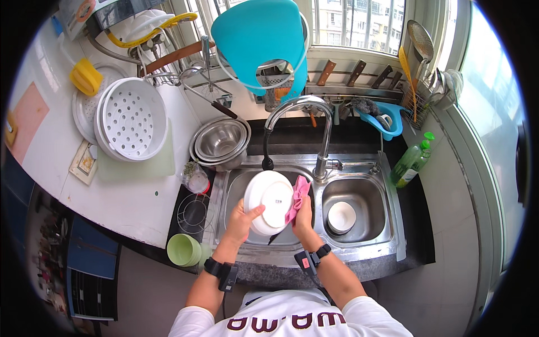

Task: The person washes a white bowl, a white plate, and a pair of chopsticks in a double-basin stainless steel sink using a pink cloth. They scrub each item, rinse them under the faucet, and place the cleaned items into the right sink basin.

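My left hand [241, 223] grips the near left rim of a white plate [278, 202], its thumb on the plate's underside, which faces up towards me. The plate is tilted over the left basin [236, 189] of the steel sink. A pink cloth [300, 196] is held in my right hand [304, 217] against the plate's right edge; the fingers behind the cloth are hidden. Above the plate hangs the black spout end of the chrome faucet [323, 143]. White bowls [342, 215] stand stacked in the right basin [374, 202].
Steel bowls [221, 141] nest left of the faucet. Light green cups [183, 249] and a wire rack [194, 212] lie along the left edge. Green soap bottles [410, 162] stand right. A white steamer basket [132, 120] rests on the left counter. A turquoise bib [257, 38] hangs above.
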Motion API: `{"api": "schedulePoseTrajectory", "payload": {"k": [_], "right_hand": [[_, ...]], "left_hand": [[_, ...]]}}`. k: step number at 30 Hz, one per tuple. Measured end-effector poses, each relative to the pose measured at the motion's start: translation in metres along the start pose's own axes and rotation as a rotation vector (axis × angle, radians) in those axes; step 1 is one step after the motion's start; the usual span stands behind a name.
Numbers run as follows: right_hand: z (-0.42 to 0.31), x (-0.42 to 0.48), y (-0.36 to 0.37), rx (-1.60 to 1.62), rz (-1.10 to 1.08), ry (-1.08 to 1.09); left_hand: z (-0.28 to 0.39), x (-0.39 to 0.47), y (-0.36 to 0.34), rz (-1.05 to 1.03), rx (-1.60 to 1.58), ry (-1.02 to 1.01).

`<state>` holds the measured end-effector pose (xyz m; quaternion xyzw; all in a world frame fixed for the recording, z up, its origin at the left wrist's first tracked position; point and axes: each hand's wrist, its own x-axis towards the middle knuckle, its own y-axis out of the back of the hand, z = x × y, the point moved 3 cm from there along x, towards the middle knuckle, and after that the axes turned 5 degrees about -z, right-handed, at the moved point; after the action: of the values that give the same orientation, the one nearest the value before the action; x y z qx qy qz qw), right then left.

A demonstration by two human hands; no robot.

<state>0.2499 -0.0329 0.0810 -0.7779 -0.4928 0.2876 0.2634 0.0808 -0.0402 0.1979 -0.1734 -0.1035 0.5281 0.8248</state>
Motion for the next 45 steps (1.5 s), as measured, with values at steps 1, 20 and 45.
{"api": "schedulePoseTrajectory", "payload": {"k": [1,20,45], "right_hand": [[0.000,-0.004,0.001,-0.125,0.007,0.042],[-0.024,-0.022,-0.077,-0.903,-0.525,0.532],[-0.023,-0.084,-0.086,-1.290,-0.752,0.974]], "left_hand": [[-0.005,0.002,0.003,0.066,-0.058,-0.006],[-0.027,-0.008,0.008,0.010,0.048,0.064],[-0.082,0.003,0.077,0.213,-0.600,0.119]]}}
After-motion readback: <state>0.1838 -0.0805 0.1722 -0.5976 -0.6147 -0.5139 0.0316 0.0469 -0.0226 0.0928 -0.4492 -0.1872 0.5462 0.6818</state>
